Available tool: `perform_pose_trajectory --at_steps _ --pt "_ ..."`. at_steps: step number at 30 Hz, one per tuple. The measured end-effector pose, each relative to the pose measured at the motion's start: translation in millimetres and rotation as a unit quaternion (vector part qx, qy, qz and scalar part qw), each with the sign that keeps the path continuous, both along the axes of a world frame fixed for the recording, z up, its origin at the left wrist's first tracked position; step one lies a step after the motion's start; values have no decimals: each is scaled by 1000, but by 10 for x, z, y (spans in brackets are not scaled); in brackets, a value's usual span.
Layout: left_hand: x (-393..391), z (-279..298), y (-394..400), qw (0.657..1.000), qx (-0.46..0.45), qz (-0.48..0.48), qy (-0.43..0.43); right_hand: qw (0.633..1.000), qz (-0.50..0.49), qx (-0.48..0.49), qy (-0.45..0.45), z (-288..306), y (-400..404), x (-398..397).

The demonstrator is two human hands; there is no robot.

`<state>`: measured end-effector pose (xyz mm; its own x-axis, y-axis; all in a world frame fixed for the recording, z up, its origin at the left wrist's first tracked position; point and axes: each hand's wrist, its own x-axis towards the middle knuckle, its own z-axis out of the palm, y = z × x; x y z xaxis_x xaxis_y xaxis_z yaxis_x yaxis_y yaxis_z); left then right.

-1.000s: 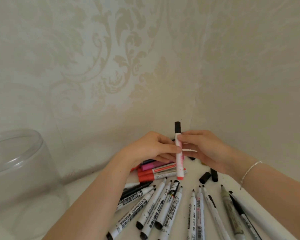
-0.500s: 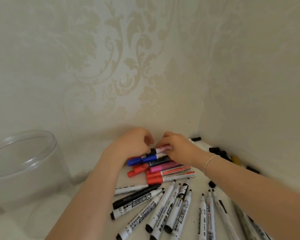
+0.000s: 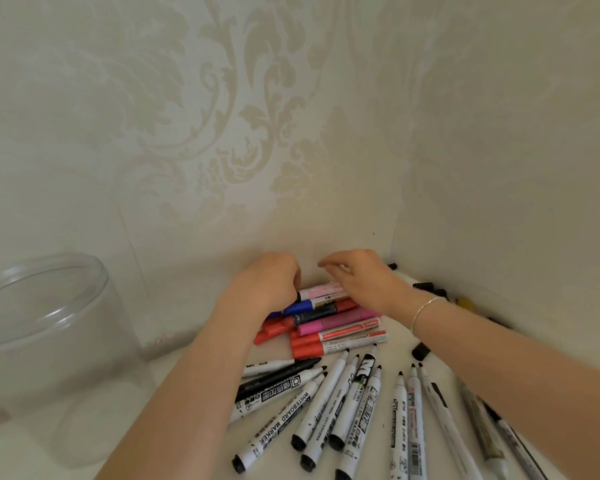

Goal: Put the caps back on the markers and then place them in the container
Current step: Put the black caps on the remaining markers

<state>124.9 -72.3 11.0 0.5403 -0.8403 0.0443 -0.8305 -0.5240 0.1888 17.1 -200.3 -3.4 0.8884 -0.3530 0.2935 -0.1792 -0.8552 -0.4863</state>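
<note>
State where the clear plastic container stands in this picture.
In the head view, the clear container stands at the far left against the wall, left of the left forearm and apart from the marker pile.

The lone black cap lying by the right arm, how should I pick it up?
Pinch the black cap across its short round sides with thumb and one finger, coming straight down from above. It lies flat on the white table, apart from the markers, so its top is free. The right hand is nearer.
</note>
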Motion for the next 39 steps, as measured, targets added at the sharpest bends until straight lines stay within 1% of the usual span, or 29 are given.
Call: perform_pose_trajectory --at_steps 2,4,7,9,13,17,23,26,30,33,37,39 --pt "-31 54 3 1000 -24 -7 16 1000 -25 -1 -10 187 -38 -125" --pt "-82 114 0 998 -47 -24 35 998 -54 -22 5 348 -77 -315" --pt "-194 181 -11 994 -63 -61 59 990 -94 -77 69 466 -109 -651" --pt "-302 198 -35 992 -73 -84 67 982 -122 -84 115 474 -116 -879" --pt "-567 164 -104 986 -71 -126 87 965 -169 -20 201 402 -146 -1289" --pt "-757 81 -171 982 -46 -161 85 954 -196 1 227 319 -192 -1570" --pt "-868 33 -203 984 -20 -166 67 922 -195 87 323 226 -101 -1847" --pt "-912 1 -226 982 -15 -172 72 916 -182 102 343 200 -20 -1942" --pt "-976 -69 -260 978 6 -185 94 912 -179 57 364 140 68 -1985" --pt "-994 -105 -274 978 9 -187 96 902 -179 21 393 31 103 -1963" --pt "-998 -122 -272 979 11 -185 88 894 -206 8 398 -56 125 -1881" --pt "-990 -131 -275 979 -1 -179 94 900 -209 11 383 -12 80 -1854"
